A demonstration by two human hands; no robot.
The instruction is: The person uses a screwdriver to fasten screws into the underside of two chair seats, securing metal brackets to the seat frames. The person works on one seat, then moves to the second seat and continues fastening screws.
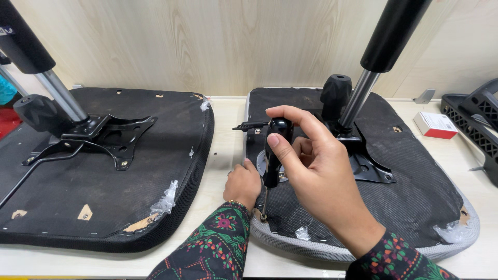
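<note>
My right hand [316,171] grips the black handle of a screwdriver [273,155], held nearly upright with its tip down on the near left edge of an upturned grey-rimmed chair seat [415,207]. My left hand [243,184] rests in a loose fist on that seat's left edge, beside the screwdriver shaft. A black metal mechanism plate [368,166] with a gas cylinder [373,57] and a round black knob [335,93] is fixed to the seat underside behind my right hand.
A second upturned black seat [104,207] with its own mechanism [104,135] and cylinder lies at left. A small red-and-white box [436,124] and a black plastic part [474,119] sit at the right. A wood-panel wall runs behind the table [223,155].
</note>
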